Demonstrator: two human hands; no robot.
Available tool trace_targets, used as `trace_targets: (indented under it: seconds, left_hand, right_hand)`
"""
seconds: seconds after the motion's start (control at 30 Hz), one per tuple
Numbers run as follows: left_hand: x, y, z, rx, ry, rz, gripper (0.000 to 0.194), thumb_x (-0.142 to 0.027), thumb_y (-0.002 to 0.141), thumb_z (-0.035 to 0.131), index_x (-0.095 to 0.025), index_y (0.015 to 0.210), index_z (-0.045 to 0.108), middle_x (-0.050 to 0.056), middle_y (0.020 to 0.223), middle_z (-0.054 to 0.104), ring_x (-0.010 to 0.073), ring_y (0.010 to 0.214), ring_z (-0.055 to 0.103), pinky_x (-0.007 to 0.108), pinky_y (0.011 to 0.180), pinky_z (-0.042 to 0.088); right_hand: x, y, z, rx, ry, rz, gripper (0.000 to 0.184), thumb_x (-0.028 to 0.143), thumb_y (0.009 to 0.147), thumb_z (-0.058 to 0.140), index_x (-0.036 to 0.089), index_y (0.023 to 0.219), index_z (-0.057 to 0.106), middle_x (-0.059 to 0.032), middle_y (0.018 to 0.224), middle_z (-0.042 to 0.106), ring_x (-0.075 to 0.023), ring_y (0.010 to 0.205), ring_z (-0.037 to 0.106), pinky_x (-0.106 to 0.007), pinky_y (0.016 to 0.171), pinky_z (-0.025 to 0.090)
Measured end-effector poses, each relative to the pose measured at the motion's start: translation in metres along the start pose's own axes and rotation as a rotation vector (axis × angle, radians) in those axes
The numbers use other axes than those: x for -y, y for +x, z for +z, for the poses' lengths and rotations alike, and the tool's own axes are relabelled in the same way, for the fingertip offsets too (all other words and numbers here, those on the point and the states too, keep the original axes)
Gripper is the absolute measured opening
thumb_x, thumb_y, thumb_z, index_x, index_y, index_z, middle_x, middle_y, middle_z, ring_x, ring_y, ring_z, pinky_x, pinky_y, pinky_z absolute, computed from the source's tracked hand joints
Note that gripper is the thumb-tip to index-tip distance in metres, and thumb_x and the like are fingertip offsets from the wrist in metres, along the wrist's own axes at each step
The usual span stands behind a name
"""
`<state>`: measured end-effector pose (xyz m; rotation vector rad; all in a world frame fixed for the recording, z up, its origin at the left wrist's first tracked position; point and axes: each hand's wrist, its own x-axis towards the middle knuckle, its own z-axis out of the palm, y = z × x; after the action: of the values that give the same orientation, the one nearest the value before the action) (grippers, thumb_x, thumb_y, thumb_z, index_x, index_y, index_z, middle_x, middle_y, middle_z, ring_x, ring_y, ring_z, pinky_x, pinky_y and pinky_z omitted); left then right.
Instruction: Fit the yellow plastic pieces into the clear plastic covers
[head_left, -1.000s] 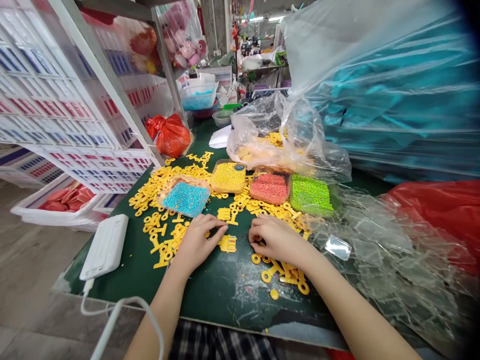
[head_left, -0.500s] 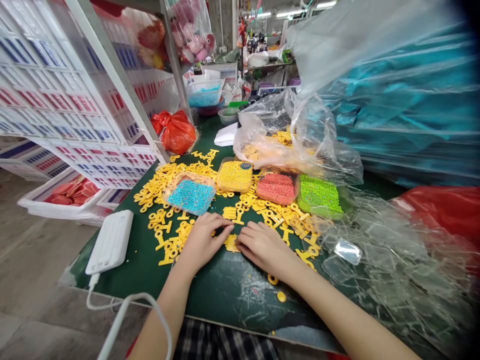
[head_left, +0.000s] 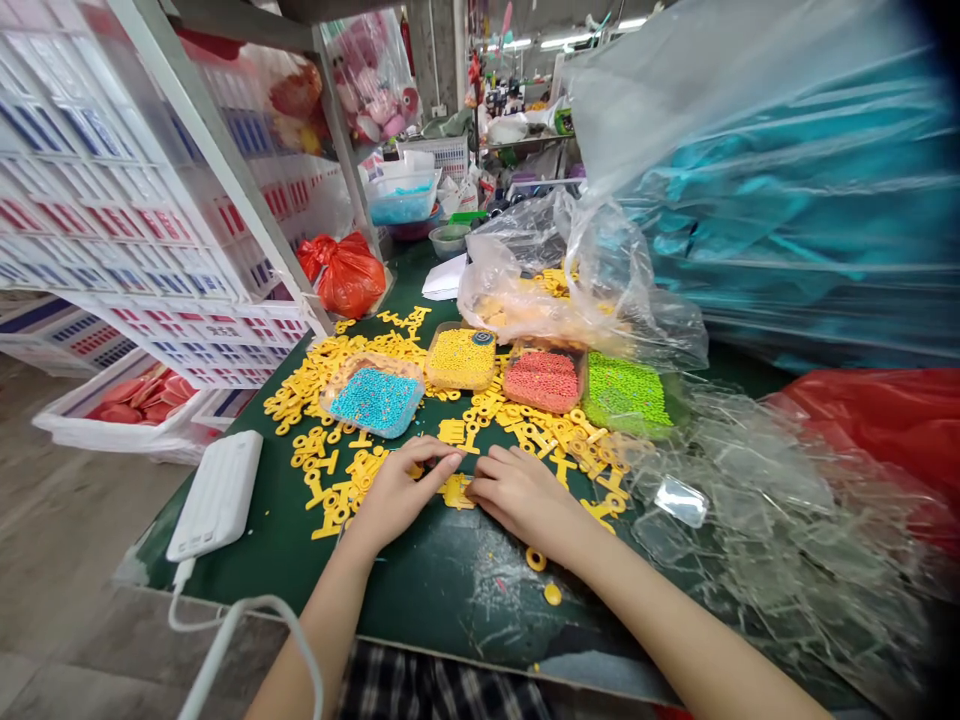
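My left hand (head_left: 397,495) and my right hand (head_left: 517,493) lie close together on the green table mat (head_left: 442,590). A flat yellow plastic piece (head_left: 456,491) sits between them, with my right fingertips pressing on its edge. My left fingers curl just above it, and I cannot see anything in them. Several yellow plastic rings and letter-shaped pieces (head_left: 330,440) are scattered around both hands. Just beyond lie trays of blue beads (head_left: 373,398), yellow beads (head_left: 460,358), coral beads (head_left: 544,380) and green beads (head_left: 626,395).
A white power bank (head_left: 215,495) with a cable lies at the mat's left edge. Clear plastic sheets (head_left: 750,530) cover the right side, and a clear bag (head_left: 555,285) sits behind the trays. Drawer shelving (head_left: 112,200) stands at left, above the floor.
My right hand has moved left from the yellow rings to the flat yellow piece, now between my hands. The view has shifted slightly.
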<state>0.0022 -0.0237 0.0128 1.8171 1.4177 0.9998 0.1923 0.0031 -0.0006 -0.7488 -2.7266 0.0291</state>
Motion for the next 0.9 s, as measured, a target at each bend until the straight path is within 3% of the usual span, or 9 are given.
trace_targets:
  seconds: [0.13, 0.23, 0.33, 0.43, 0.53, 0.6, 0.73, 0.8, 0.9]
  left_hand:
    - [-0.001, 0.007, 0.007, -0.034, 0.037, 0.028, 0.024, -0.036, 0.091, 0.055, -0.019, 0.089, 0.072, 0.005, 0.088, 0.071, 0.019, 0.083, 0.065, 0.032, 0.074, 0.053]
    - [-0.009, 0.029, 0.014, -0.052, 0.292, 0.236, 0.024, -0.033, 0.093, 0.052, -0.02, 0.091, 0.072, 0.006, 0.089, 0.071, 0.0208, 0.084, 0.064, 0.035, 0.077, 0.051]
    - [-0.027, 0.069, 0.021, -0.016, 0.566, 0.433, 0.024, -0.032, 0.094, 0.051, -0.02, 0.093, 0.072, 0.008, 0.091, 0.071, 0.0225, 0.086, 0.063, 0.036, 0.079, 0.049]
    - [-0.05, 0.115, 0.032, 0.141, 0.793, 0.449, 0.024, -0.031, 0.094, 0.05, -0.019, 0.096, 0.071, 0.008, 0.096, 0.072, 0.0231, 0.092, 0.065, 0.033, 0.08, 0.049]
    - [-0.068, 0.152, 0.046, 0.344, 1.028, 0.311, 0.024, -0.031, 0.093, 0.053, -0.019, 0.096, 0.073, 0.009, 0.098, 0.073, 0.0255, 0.095, 0.066, 0.031, 0.076, 0.048]
    - [-0.078, 0.169, 0.055, 0.414, 1.103, 0.25, 0.022, -0.033, 0.088, 0.059, -0.018, 0.091, 0.074, 0.011, 0.094, 0.073, 0.027, 0.089, 0.067, 0.03, 0.071, 0.047]
    - [-0.103, 0.189, 0.083, 0.475, 1.05, 0.319, 0.027, -0.035, 0.092, 0.052, -0.019, 0.093, 0.074, 0.008, 0.092, 0.074, 0.0216, 0.083, 0.067, 0.026, 0.067, 0.044]
    - [-0.117, 0.196, 0.104, 0.597, 0.958, 0.397, 0.03, -0.035, 0.094, 0.048, -0.02, 0.099, 0.073, 0.006, 0.093, 0.075, 0.0191, 0.08, 0.066, 0.025, 0.067, 0.044]
    - [-0.135, 0.206, 0.14, 0.81, 0.881, 0.483, 0.025, -0.033, 0.088, 0.059, -0.022, 0.105, 0.073, 0.002, 0.096, 0.075, 0.0167, 0.079, 0.066, 0.023, 0.066, 0.043]
  right_hand:
    - [0.0, 0.001, 0.0, -0.025, -0.008, 0.009, 0.013, 0.022, 0.091, 0.061, 0.019, 0.079, 0.065, -0.0019, 0.08, 0.062, -0.0182, 0.081, 0.052, -0.032, 0.066, 0.034]
    - [-0.001, 0.002, 0.001, -0.089, -0.001, -0.004, 0.011, 0.024, 0.092, 0.06, 0.019, 0.084, 0.065, -0.004, 0.088, 0.065, -0.0188, 0.086, 0.054, -0.032, 0.069, 0.035]
    - [-0.003, 0.004, 0.001, -0.139, -0.016, -0.023, 0.011, 0.023, 0.093, 0.057, 0.02, 0.085, 0.064, -0.0026, 0.084, 0.065, -0.0177, 0.082, 0.056, -0.032, 0.067, 0.034]
    - [-0.004, 0.004, 0.0, -0.156, -0.037, -0.063, 0.016, 0.025, 0.095, 0.052, 0.02, 0.083, 0.062, 0.0, 0.075, 0.064, -0.0152, 0.072, 0.056, -0.031, 0.062, 0.032]
    - [-0.003, 0.005, 0.001, -0.146, -0.043, -0.095, 0.018, 0.026, 0.096, 0.049, 0.021, 0.083, 0.06, 0.0024, 0.068, 0.064, -0.0128, 0.061, 0.055, -0.03, 0.054, 0.028]
    - [-0.002, 0.005, 0.001, -0.122, -0.048, -0.1, 0.016, 0.025, 0.096, 0.047, 0.022, 0.086, 0.059, 0.0041, 0.063, 0.063, -0.0119, 0.055, 0.054, -0.029, 0.049, 0.025]
    - [0.001, 0.005, -0.002, -0.081, -0.07, -0.116, 0.011, 0.022, 0.094, 0.047, 0.025, 0.093, 0.058, 0.0058, 0.066, 0.066, -0.0114, 0.054, 0.057, -0.027, 0.044, 0.024]
    - [0.002, 0.004, -0.002, -0.075, -0.071, -0.139, 0.013, 0.021, 0.094, 0.047, 0.026, 0.098, 0.058, 0.0064, 0.068, 0.067, -0.0115, 0.055, 0.059, -0.025, 0.043, 0.028]
    - [0.002, 0.004, 0.002, -0.078, -0.052, -0.158, 0.018, 0.023, 0.097, 0.043, 0.027, 0.106, 0.057, 0.0067, 0.068, 0.067, -0.0132, 0.057, 0.061, -0.025, 0.044, 0.037]
